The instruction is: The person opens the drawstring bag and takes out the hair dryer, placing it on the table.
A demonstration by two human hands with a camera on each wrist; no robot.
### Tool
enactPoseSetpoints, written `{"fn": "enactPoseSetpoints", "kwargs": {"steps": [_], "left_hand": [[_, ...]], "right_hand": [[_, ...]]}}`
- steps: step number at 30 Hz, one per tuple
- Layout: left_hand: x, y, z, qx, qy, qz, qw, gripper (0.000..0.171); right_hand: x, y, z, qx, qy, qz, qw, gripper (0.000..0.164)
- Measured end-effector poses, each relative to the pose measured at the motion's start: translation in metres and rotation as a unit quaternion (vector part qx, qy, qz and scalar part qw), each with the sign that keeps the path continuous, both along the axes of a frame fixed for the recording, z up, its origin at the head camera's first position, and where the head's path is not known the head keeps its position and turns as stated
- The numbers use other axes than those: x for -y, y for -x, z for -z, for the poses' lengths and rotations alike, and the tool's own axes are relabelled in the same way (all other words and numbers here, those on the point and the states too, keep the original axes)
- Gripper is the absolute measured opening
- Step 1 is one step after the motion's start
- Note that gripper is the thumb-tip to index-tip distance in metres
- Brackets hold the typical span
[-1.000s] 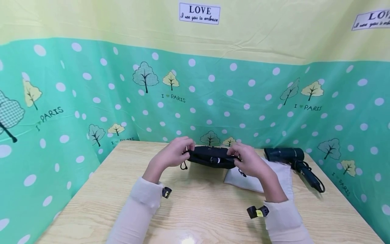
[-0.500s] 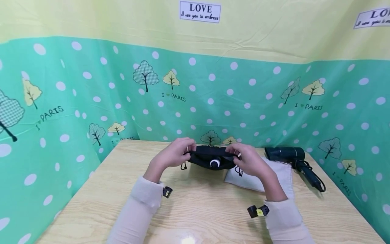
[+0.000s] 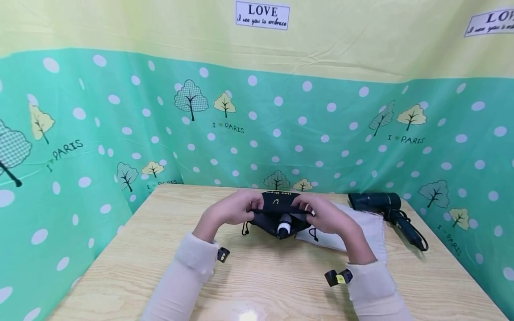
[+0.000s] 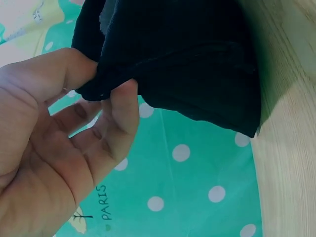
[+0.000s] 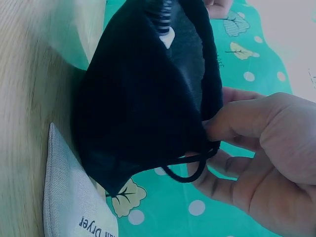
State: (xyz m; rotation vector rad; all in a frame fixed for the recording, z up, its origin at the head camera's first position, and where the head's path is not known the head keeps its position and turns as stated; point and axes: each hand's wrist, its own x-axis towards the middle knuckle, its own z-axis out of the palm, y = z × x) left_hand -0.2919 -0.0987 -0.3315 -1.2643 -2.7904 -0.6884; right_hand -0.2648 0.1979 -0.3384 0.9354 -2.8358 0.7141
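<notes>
A black drawstring pouch (image 3: 277, 204) with yellow "Hair Dryer" lettering stands at the table's far middle, its mouth spread toward me. My left hand (image 3: 238, 207) pinches one corner of the rim between thumb and fingers. At the opposite corner my right hand (image 3: 327, 215) pinches the rim, with a loop of drawstring (image 5: 185, 177) hanging by the fingers in the right wrist view. Inside the mouth shows the end of a dark object with a white ring (image 3: 284, 226); in the right wrist view it has a ribbed dark part (image 5: 162, 19). The rest of it is hidden.
A pale cloth pouch (image 3: 373, 229) with printed lettering lies flat to the right, partly behind my right arm. Beyond it rests a dark hair dryer (image 3: 375, 202), its cord by the handle. A patterned curtain (image 3: 257, 133) hangs behind the wooden table (image 3: 249, 267).
The pouch's mouth has tipped down and opened wider toward me, so more of the object inside shows. Both hands have lowered slightly, still pinching the rim.
</notes>
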Motion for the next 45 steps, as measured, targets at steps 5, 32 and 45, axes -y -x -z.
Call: {"fn": "enactPoseSetpoints", "kwargs": {"steps": [5,32,45], "left_hand": [[-0.003,-0.002,0.005,0.048,0.028,-0.009,0.9984,0.031],[-0.006,0.008,0.015,0.089,0.018,-0.01,0.9958,0.024],[-0.033,0.059,0.04,-0.008,0.023,-0.059,0.998,0.026]], "right_hand": [[0.002,0.0,0.001,0.038,-0.032,0.001,0.999,0.045],[0.004,-0.006,0.002,0.136,-0.034,0.025,0.99,0.053],[0.043,-0.008,0.027,0.11,-0.083,0.07,0.988,0.077]]}}
